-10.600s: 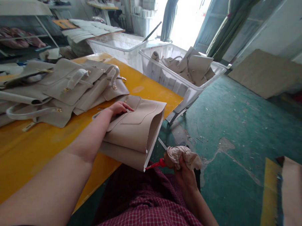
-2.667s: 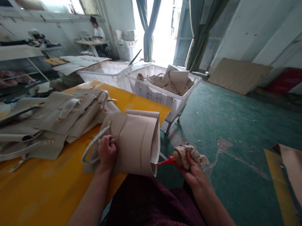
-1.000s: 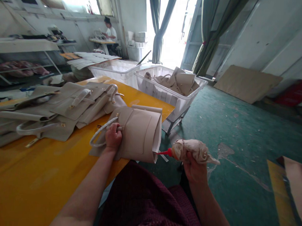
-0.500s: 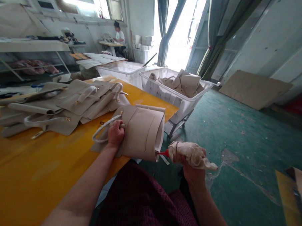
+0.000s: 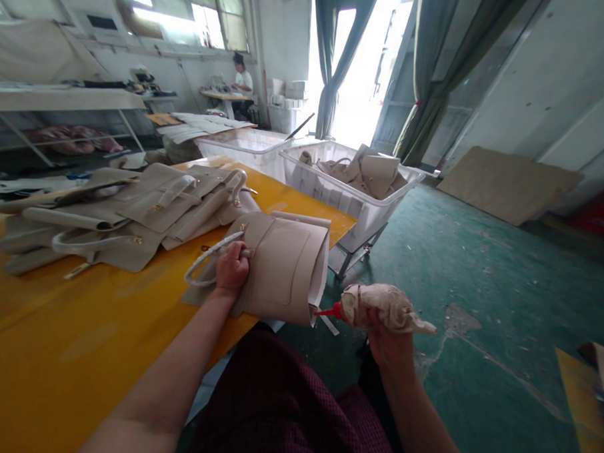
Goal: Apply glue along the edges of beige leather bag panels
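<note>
A beige handbag (image 5: 275, 265) lies on its side at the table's edge, its open end facing right. My left hand (image 5: 231, 269) is closed on the bag near the base of its wrapped handle (image 5: 205, 259), gripping a small strap there. In my right hand (image 5: 389, 344) is a glue bottle (image 5: 378, 306) wrapped in beige cloth, with a red nozzle (image 5: 332, 311). The nozzle's tip is at the lower corner of the bag's open end; whether it touches cannot be made out.
Several beige bag pieces with handles (image 5: 147, 206) are heaped on the yellow table (image 5: 127, 332). Beyond its far edge stands a white plastic bin (image 5: 334, 181) holding more bags, beside a second bin (image 5: 235, 147). A person (image 5: 242, 80) sits at a sewing machine far back.
The bottle in my right hand has shifted slightly right, and its nozzle has drawn back a little from inside the bag's lower corner. My left hand and the bag stay in place.
</note>
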The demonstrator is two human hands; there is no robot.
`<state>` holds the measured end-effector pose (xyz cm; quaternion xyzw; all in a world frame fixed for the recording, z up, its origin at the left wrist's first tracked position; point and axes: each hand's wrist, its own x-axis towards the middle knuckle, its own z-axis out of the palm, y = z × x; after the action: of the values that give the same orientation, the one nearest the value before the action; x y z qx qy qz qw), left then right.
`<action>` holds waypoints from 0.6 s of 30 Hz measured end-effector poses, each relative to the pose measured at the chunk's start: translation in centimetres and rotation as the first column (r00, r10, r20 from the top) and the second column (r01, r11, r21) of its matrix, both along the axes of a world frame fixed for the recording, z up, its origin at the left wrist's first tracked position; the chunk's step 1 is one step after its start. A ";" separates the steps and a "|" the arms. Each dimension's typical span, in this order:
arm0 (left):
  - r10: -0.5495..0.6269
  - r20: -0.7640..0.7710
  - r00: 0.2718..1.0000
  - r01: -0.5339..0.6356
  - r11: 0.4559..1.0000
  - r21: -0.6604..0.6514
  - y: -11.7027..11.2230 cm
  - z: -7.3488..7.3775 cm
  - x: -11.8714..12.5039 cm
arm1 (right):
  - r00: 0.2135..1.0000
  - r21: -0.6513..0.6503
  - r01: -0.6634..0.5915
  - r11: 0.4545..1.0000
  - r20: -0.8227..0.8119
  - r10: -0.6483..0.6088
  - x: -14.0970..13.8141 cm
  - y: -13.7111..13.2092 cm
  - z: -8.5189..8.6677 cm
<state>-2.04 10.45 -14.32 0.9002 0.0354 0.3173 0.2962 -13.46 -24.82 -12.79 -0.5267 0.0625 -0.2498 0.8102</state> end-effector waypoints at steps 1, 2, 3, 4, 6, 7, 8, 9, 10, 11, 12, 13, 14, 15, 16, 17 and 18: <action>0.000 -0.007 1.000 0.001 1.000 0.003 0.0 0.0 0.0 | 1.000 0.032 0.017 0.999 -0.020 -0.016 0.1 0.0 -0.1; 0.000 -0.013 1.000 0.000 1.000 0.004 0.0 0.1 0.0 | 0.999 0.071 0.036 0.997 -0.035 -0.034 0.2 0.1 -0.1; 0.002 -0.017 1.000 -0.002 1.000 0.002 -0.1 0.1 -0.1 | 0.998 0.109 0.056 0.992 -0.044 -0.052 0.3 0.2 0.0; 0.006 -0.018 1.000 -0.006 1.000 -0.002 -0.1 0.2 -0.1 | 0.997 0.130 0.070 0.989 -0.044 -0.065 0.3 0.3 0.0; 0.013 -0.015 1.000 -0.014 1.000 -0.013 -0.2 0.3 -0.1 | 0.997 0.123 0.072 0.990 -0.032 -0.069 0.2 0.4 0.0; 0.016 -0.013 1.000 -0.016 1.000 -0.018 -0.3 0.3 -0.1 | 0.997 0.112 0.070 0.991 -0.027 -0.067 0.0 0.4 0.0; 0.017 -0.010 1.000 -0.018 1.000 -0.023 -0.3 0.4 -0.2 | 0.998 0.112 0.063 0.992 -0.032 -0.060 -0.2 0.4 -0.1; 0.018 -0.009 1.000 -0.018 0.999 -0.028 -0.3 0.4 -0.2 | 0.998 0.126 0.057 0.990 -0.045 -0.051 -0.5 0.4 -0.1; 0.015 -0.007 1.000 -0.015 0.999 -0.031 -0.4 0.4 -0.2 | 0.997 0.154 0.053 0.987 -0.063 -0.043 -0.7 0.3 -0.2; 0.012 -0.005 1.000 -0.013 0.999 -0.034 -0.4 0.4 -0.2 | 0.996 0.186 0.054 0.981 -0.079 -0.040 -1.0 0.3 -0.3; 0.012 -0.004 1.000 -0.012 0.999 -0.037 -0.4 0.4 -0.2 | 0.995 0.208 0.057 0.976 -0.092 -0.039 -1.2 0.2 -0.3; 0.015 -0.005 1.000 -0.015 0.999 -0.038 -0.4 0.4 -0.2 | 0.994 0.212 0.057 0.976 -0.101 -0.036 -1.3 0.1 -0.3; 0.019 -0.007 1.000 -0.020 0.999 -0.039 -0.4 0.4 -0.2 | 0.994 0.203 0.060 0.977 -0.104 -0.039 -1.4 0.0 -0.2; 0.023 -0.010 1.000 -0.024 0.999 -0.038 -0.4 0.5 -0.2 | 0.994 0.189 0.059 0.980 -0.104 -0.040 -1.3 0.0 -0.1; 0.026 -0.012 1.000 -0.027 0.999 -0.039 -0.4 0.5 -0.2 | 0.994 0.181 0.054 0.982 -0.103 -0.036 -1.3 -0.1 0.0; 0.027 -0.012 1.000 -0.027 0.999 -0.040 -0.4 0.6 -0.2 | 0.994 0.183 0.041 0.982 -0.107 -0.021 -1.2 -0.1 0.1; 0.027 -0.012 1.000 -0.027 0.999 -0.043 -0.4 0.6 -0.2 | 0.993 0.198 0.013 0.980 -0.122 0.012 -1.2 -0.1 0.3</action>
<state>-2.24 10.09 -13.72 0.8948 0.0561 0.3153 0.3110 -14.61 -24.93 -12.50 -0.4573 0.1368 -0.2098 0.8533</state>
